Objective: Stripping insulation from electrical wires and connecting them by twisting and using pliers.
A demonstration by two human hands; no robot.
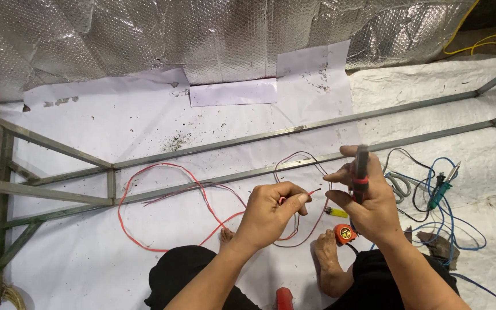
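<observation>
My left hand pinches the end of a thin red wire, whose tip sticks out toward the right. The wire loops over the white sheet to the left. My right hand holds a dark tool with a red band upright, just right of the wire tip. Hands are a few centimetres apart. A yellow lighter and an orange tape measure lie on the sheet under my right hand. My bare feet rest below.
A grey metal frame lies across the white paper sheet. Blue and black cables, a green-handled tool and scissors lie at the right. Silver bubble foil hangs at the back. A red object sits between my knees.
</observation>
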